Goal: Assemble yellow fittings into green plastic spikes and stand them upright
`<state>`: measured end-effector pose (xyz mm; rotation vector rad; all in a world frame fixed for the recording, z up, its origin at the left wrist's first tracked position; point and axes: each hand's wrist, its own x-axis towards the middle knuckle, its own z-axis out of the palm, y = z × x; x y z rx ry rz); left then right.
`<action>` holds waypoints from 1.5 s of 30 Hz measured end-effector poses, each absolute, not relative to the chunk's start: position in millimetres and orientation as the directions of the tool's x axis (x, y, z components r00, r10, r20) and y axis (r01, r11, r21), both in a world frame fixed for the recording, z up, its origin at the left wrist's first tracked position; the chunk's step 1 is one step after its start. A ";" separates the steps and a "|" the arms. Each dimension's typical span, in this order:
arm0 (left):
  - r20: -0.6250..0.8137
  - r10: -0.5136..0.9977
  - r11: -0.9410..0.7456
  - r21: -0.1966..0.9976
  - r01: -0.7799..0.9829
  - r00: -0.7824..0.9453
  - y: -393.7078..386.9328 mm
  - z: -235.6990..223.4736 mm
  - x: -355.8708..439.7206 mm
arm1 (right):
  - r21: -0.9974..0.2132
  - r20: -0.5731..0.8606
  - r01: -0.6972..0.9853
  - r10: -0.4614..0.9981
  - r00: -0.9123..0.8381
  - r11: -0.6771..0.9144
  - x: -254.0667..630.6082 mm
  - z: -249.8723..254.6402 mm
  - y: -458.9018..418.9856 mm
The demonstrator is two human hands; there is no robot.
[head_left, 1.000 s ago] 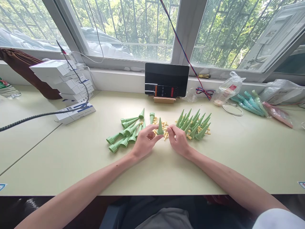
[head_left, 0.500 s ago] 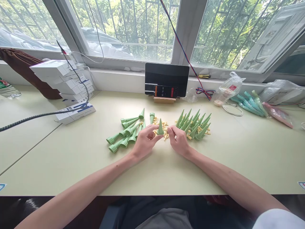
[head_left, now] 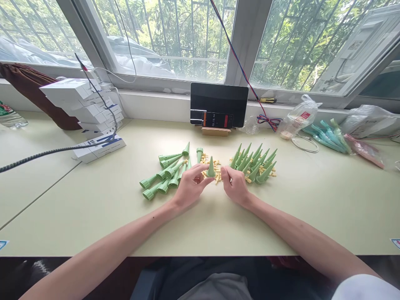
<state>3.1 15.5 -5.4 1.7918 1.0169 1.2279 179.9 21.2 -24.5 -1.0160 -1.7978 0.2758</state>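
My left hand [head_left: 191, 183] pinches a green plastic watering spike [head_left: 211, 168] between thumb and fingers, its point upward. Close to the spike's right side, my right hand [head_left: 234, 182] is closed in a pinch on a small yellow valve, mostly hidden by the fingers. Behind the held spike lies a pile of small yellow valves [head_left: 218, 177], partly covered by the hands. Several loose green spikes [head_left: 168, 171] lie to the left, most with their open ends toward me. To the right, a group of green spikes [head_left: 254, 162] stands or leans, with yellow valves showing near their bases.
A phone [head_left: 218, 120] showing a timer leans on a dark tablet [head_left: 219, 98] at the back. White boxes [head_left: 100, 148] and a black cable [head_left: 59, 152] are at the left. Plastic bags [head_left: 300, 117] and a coiled white cable [head_left: 304, 143] lie at the back right.
The held spike and my right hand have shifted very slightly to the right. My left hand keeps its grip, and the piles have not changed.
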 end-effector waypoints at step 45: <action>0.306 0.908 -0.377 0.896 0.236 0.287 15.0 -9.3 0.4 | -0.628 0.628 0.471 0.761 -0.163 0.619 182.6 -24.7 25.0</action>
